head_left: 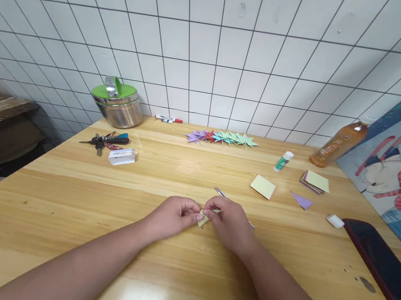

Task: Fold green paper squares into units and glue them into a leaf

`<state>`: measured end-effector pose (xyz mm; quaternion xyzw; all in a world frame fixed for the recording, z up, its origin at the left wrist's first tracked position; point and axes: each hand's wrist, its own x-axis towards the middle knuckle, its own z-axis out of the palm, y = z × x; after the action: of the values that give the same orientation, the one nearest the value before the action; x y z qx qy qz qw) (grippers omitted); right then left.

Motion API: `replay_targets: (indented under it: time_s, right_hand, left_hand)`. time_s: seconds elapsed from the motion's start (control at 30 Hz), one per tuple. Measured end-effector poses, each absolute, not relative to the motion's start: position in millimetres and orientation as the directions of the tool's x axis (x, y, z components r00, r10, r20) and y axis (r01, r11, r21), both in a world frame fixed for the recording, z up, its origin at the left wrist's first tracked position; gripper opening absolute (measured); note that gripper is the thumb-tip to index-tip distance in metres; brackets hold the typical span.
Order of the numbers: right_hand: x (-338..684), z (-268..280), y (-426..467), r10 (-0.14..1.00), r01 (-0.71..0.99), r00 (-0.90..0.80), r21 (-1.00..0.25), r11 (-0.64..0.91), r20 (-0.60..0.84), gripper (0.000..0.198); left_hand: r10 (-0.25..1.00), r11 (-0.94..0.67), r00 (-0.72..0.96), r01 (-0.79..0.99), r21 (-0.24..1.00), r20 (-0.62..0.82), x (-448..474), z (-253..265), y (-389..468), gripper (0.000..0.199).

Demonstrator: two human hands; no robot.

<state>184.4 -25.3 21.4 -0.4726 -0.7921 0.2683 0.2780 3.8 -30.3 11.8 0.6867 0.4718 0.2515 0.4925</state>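
Note:
A small folded piece of pale yellow paper [202,219] is pinched between both hands above the front middle of the table. My left hand [179,216] grips its left end between thumb and fingers. On the other side, my right hand [229,221] has its thumb and fingers closed on the same paper and covers part of it. A thin metal ruler-like strip [219,192] lies under or just behind my right hand, its middle hidden. Beyond, to the right, rests a yellow square paper stack [263,187].
Folded paper leaves [221,137] line the wall. Right: glue stick [283,161], paper pile [316,181], purple triangle [301,200], eraser [335,221], phone [383,265], bottle [338,144]. Left: steel pot [124,112], keys [105,141], white box [122,157], markers [168,119].

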Motion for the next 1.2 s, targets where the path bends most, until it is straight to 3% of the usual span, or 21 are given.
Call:
replay_targets:
  time_s: [0.13, 0.23, 0.33, 0.43, 0.6, 0.7, 0.8, 0.93, 1.0, 1.1, 1.2]
  right_hand:
    - [183.4, 18.2, -26.1, 0.906, 0.563, -0.362, -0.723, 0.4, 0.22, 0.008]
    - [185.5, 21.8, -29.1, 0.9, 0.515, -0.274, -0.738, 0.436, 0.34, 0.035]
    - [188.9, 28.2, -32.2, 0.791, 0.541, -0.385, -0.578, 0.611, 0.476, 0.031]
    - [190.5, 28.6, -32.6, 0.683, 0.544, -0.553, -0.414, 0.73, 0.477, 0.031]
    - [190.5, 20.7, -29.1, 0.637, 0.541, -0.59, -0.342, 0.768, 0.497, 0.024]
    - [190.8, 22.2, -29.0, 0.661, 0.523, -0.588, -0.403, 0.751, 0.467, 0.019]
    - [188.2, 25.1, -30.3, 0.749, 0.507, -0.523, -0.557, 0.657, 0.407, 0.016]
    - [178.9, 22.8, -30.8, 0.907, 0.338, -0.301, -0.856, 0.391, 0.295, 0.01]
    - [174.0, 20.9, -30.7, 0.949, 0.208, -0.243, -0.945, 0.253, 0.2, 0.01]
    - [169.3, 20.3, -31.3, 0.974, 0.133, -0.199, -0.981, 0.138, 0.11, 0.011]
    - [168.3, 21.7, -32.8, 0.981, 0.16, -0.152, -0.977, 0.142, 0.118, 0.011]
  left_hand:
    - [0.905, -0.013, 0.399, 0.376, 0.926, -0.149, 4.2, 13.6, -29.4, 0.023]
    - [0.935, 0.094, 0.311, 0.247, 0.965, -0.171, 2.7, 18.5, -26.7, 0.024]
    - [0.939, 0.219, 0.259, 0.059, 0.974, -0.227, 0.2, 23.3, -24.6, 0.023]
    - [0.91, 0.336, 0.29, -0.095, 0.937, -0.296, -1.7, 25.3, -25.0, 0.022]
    - [0.868, 0.437, 0.338, -0.176, 0.882, -0.363, -1.5, 25.0, -27.4, 0.022]
    - [0.868, 0.431, 0.347, -0.17, 0.886, -0.355, -0.4, 25.0, -27.6, 0.023]
    - [0.895, 0.369, 0.324, -0.147, 0.918, -0.308, 0.7, 25.2, -27.7, 0.023]
    - [0.93, 0.245, 0.297, -0.071, 0.967, -0.214, 2.1, 25.1, -28.4, 0.025]
    - [0.946, 0.163, 0.287, -0.026, 0.986, -0.148, 2.8, 25.0, -28.7, 0.025]
    - [0.954, 0.082, 0.287, 0.025, 0.996, -0.086, 3.9, 25.4, -28.8, 0.026]
    - [0.952, 0.058, 0.298, 0.061, 0.996, -0.074, 4.6, 26.6, -29.1, 0.027]
